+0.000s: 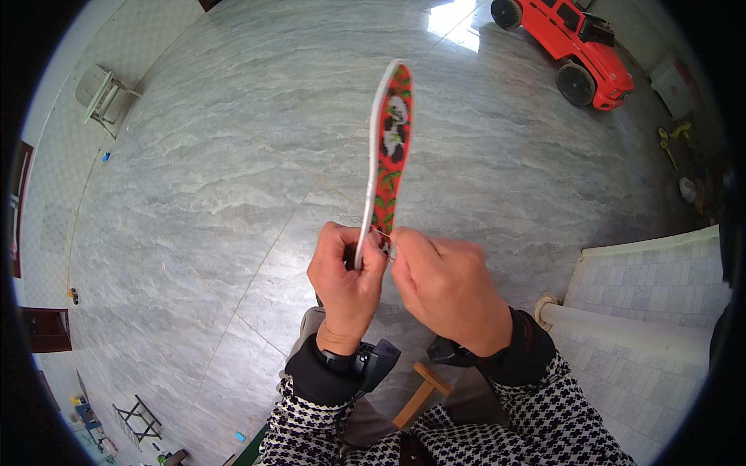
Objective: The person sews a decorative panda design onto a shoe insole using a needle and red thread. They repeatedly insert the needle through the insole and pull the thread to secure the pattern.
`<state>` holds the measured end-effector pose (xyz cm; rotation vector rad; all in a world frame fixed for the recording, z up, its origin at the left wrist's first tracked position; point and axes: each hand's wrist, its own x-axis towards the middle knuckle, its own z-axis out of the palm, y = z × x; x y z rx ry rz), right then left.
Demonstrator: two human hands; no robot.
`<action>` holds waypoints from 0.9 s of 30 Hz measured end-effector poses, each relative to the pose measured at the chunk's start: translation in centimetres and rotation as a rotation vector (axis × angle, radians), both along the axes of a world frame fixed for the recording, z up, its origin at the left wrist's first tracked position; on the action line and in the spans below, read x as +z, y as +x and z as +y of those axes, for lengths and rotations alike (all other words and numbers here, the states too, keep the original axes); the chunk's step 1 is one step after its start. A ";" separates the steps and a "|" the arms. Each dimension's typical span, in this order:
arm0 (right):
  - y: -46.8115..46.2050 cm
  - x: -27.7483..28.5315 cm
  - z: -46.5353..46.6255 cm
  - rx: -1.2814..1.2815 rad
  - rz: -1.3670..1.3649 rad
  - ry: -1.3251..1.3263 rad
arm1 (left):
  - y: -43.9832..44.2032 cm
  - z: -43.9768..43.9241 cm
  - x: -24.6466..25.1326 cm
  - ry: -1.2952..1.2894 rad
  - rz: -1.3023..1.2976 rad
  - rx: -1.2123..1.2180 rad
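Note:
An embroidered shoe insole (389, 175), red with green leaves and a black and white panda pattern, stands on edge before me, its white rim facing left. My left hand (348, 274) pinches its lower end between thumb and fingers. Close on its right, my right hand (446, 279) has its thumb and index finger closed on a thin needle or thread at the insole's patterned face; which of the two is too small to tell. Both wrists wear black devices.
A wooden T-shaped piece (422, 396) lies between my legs. A red toy car (568, 49) stands at the upper right, a folding chair (104, 96) at the upper left. A white pipe (623, 329) and tiled wall are at right, a black folding stand (138, 420) at lower left.

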<state>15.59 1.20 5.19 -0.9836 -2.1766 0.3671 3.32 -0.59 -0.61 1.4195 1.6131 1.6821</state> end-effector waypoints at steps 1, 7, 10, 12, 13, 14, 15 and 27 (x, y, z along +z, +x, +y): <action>-0.1 -0.1 0.1 0.006 0.018 -0.029 | 0.0 -0.1 0.1 0.013 0.055 -0.040; -0.3 -0.9 0.6 -0.041 0.418 -0.304 | 0.0 -0.2 0.9 -0.127 -0.348 -0.190; 0.8 -1.3 2.1 -0.206 0.550 -0.339 | -0.8 0.0 1.4 -0.136 -0.876 -0.236; 0.9 -1.9 3.2 -0.284 0.731 -0.545 | -1.0 0.1 1.6 -0.110 -1.046 -0.310; 0.9 -2.1 3.3 -0.161 0.815 -0.706 | -1.1 0.1 1.6 -0.119 -1.096 -0.348; 0.7 -2.4 3.2 -0.105 0.880 -0.925 | -1.0 0.1 1.6 -0.128 -1.140 -0.388; 0.6 -2.6 2.9 -0.049 0.939 -1.147 | -0.9 0.1 1.6 -0.138 -1.149 -0.394; 2.2 -4.0 2.1 0.053 0.548 -0.526 | 0.0 -0.6 2.0 -0.229 -1.139 -0.542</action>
